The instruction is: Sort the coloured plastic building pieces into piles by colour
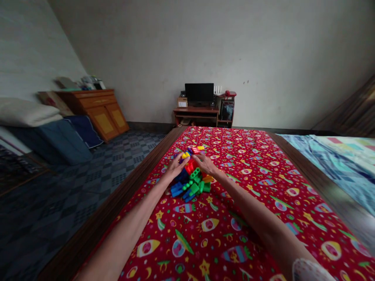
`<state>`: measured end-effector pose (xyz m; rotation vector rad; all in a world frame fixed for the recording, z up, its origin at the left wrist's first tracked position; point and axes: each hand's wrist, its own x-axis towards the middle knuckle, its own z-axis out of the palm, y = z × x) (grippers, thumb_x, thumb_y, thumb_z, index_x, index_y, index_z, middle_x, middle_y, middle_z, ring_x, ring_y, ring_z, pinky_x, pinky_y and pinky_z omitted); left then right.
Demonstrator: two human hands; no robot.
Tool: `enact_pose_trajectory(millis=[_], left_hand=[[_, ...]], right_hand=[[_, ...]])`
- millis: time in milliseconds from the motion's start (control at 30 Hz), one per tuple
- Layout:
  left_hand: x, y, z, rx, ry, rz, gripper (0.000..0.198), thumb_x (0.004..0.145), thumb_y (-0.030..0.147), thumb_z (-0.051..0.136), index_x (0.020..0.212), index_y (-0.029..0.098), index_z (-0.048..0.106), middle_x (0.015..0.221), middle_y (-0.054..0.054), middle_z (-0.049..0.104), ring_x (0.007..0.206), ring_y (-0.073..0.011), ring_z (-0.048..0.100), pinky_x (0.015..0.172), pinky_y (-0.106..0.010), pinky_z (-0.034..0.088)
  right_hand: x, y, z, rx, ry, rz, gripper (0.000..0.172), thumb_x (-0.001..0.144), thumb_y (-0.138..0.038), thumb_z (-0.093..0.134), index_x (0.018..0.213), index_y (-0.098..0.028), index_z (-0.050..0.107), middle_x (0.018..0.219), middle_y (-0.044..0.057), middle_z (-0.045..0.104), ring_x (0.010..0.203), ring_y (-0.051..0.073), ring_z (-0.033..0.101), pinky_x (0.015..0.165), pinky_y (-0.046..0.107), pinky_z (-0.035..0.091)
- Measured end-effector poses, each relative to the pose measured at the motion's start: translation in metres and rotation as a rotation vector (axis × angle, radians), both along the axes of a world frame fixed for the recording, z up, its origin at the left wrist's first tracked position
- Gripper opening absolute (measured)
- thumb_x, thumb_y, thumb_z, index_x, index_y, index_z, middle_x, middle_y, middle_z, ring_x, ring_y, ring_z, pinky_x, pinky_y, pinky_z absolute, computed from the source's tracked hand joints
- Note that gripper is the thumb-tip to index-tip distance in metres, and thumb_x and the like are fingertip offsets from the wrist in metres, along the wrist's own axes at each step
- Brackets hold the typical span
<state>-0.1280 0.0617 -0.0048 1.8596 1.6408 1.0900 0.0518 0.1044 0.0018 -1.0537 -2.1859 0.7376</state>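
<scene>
A pile of plastic building blocks lies on the red patterned cloth, with green blocks (pixel 195 182) in front, blue blocks (pixel 177 189) at the left and a red block (pixel 191 167) behind. My left hand (pixel 175 167) is closed around a yellow building block (pixel 186 155) above the far side of the pile. Close by on the right, my right hand (pixel 206 164) has its fingers bent together beside a red-and-yellow piece (pixel 198 150). A dark blue piece (pixel 190 151) shows between the two hands. Whatever the right fingers pinch is hidden.
The red cloth (pixel 249 218) covers a surface with dark wooden edges (pixel 124 195). A bed with a light blue sheet (pixel 325 164) adjoins on the right. Against the wall stands a desk with a monitor (pixel 199 93); a wooden cabinet (pixel 101 113) stands at left.
</scene>
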Motion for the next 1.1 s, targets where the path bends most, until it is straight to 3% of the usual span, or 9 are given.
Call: enact_pose_trajectory(millis=[100, 233, 300, 367, 567, 700, 867, 967, 1100], left_hand=[[0.002, -0.017, 0.018, -0.005, 0.001, -0.184, 0.09, 0.082, 0.082, 0.031, 0.143, 0.018, 0.045, 0.142, -0.015, 0.054, 0.133, -0.0329, 0.047, 0.107, -0.044, 0.041], [-0.007, -0.077, 0.014, 0.069, 0.411, -0.39, 0.1, 0.07, 0.084, 0.051, 0.15, 0.026, 0.035, 0.158, -0.012, 0.031, 0.144, -0.0374, 0.028, 0.115, -0.051, 0.029], [-0.005, -0.103, 0.003, 0.088, 0.59, -0.374, 0.115, 0.053, 0.079, 0.072, 0.15, 0.029, 0.035, 0.16, -0.013, 0.023, 0.145, -0.0448, 0.019, 0.114, -0.06, 0.026], [0.001, -0.114, -0.008, 0.132, 0.665, -0.261, 0.116, 0.052, 0.065, 0.082, 0.15, 0.027, 0.034, 0.157, -0.016, 0.027, 0.143, -0.0462, 0.022, 0.113, -0.063, 0.025], [0.007, -0.072, -0.001, 0.215, 0.542, -0.017, 0.07, 0.076, 0.033, 0.07, 0.141, 0.026, 0.044, 0.135, -0.01, 0.05, 0.126, -0.0301, 0.051, 0.107, -0.045, 0.045], [-0.011, -0.044, 0.01, 0.241, 0.463, 0.091, 0.056, 0.084, 0.035, 0.062, 0.138, 0.027, 0.048, 0.135, -0.008, 0.052, 0.127, -0.027, 0.051, 0.108, -0.042, 0.044], [-0.016, -0.027, -0.001, 0.175, 0.544, 0.185, 0.045, 0.089, 0.038, 0.056, 0.131, 0.02, 0.054, 0.139, -0.013, 0.051, 0.133, -0.0325, 0.045, 0.112, -0.051, 0.036], [-0.003, -0.021, -0.008, 0.088, 0.538, 0.139, 0.046, 0.085, 0.037, 0.06, 0.126, 0.016, 0.058, 0.133, -0.015, 0.055, 0.127, -0.0338, 0.051, 0.109, -0.05, 0.04], [0.011, -0.025, -0.001, 0.16, 0.422, 0.018, 0.049, 0.082, 0.033, 0.064, 0.128, 0.019, 0.054, 0.125, -0.012, 0.06, 0.115, -0.0286, 0.06, 0.099, -0.042, 0.049]], right_hand=[[0.013, -0.032, 0.006, 0.079, 0.038, 0.112, 0.059, 0.096, -0.06, 0.033, 0.143, -0.027, 0.048, 0.147, 0.009, 0.048, 0.14, 0.027, 0.037, 0.112, 0.045, 0.033], [0.056, -0.075, -0.003, 0.28, -0.144, 0.348, 0.081, 0.083, -0.068, 0.055, 0.151, -0.028, 0.035, 0.155, 0.013, 0.032, 0.142, 0.034, 0.03, 0.112, 0.053, 0.031], [0.066, -0.088, -0.013, 0.392, -0.257, 0.37, 0.087, 0.076, -0.064, 0.066, 0.15, -0.028, 0.037, 0.155, 0.017, 0.03, 0.139, 0.039, 0.031, 0.108, 0.058, 0.033], [0.061, -0.091, -0.021, 0.472, -0.312, 0.318, 0.089, 0.073, -0.058, 0.073, 0.149, -0.026, 0.039, 0.15, 0.021, 0.034, 0.134, 0.041, 0.034, 0.103, 0.06, 0.038], [0.029, -0.052, -0.007, 0.513, -0.34, 0.153, 0.063, 0.082, -0.044, 0.069, 0.137, -0.019, 0.054, 0.114, 0.018, 0.059, 0.111, 0.032, 0.052, 0.087, 0.045, 0.051], [0.045, -0.027, -0.003, 0.547, -0.219, 0.009, 0.052, 0.092, -0.043, 0.056, 0.138, -0.019, 0.052, 0.118, 0.018, 0.06, 0.112, 0.03, 0.055, 0.093, 0.045, 0.048], [0.063, -0.022, -0.027, 0.419, -0.243, -0.254, 0.051, 0.092, -0.045, 0.054, 0.135, -0.018, 0.055, 0.117, 0.019, 0.062, 0.111, 0.033, 0.057, 0.092, 0.047, 0.047], [0.056, -0.031, -0.032, 0.412, -0.265, -0.164, 0.047, 0.091, -0.04, 0.057, 0.133, -0.018, 0.057, 0.109, 0.015, 0.066, 0.099, 0.027, 0.062, 0.085, 0.038, 0.049], [0.049, -0.045, -0.015, 0.424, -0.2, -0.031, 0.041, 0.09, -0.033, 0.059, 0.127, -0.015, 0.061, 0.102, 0.013, 0.07, 0.085, 0.021, 0.064, 0.073, 0.027, 0.047]])
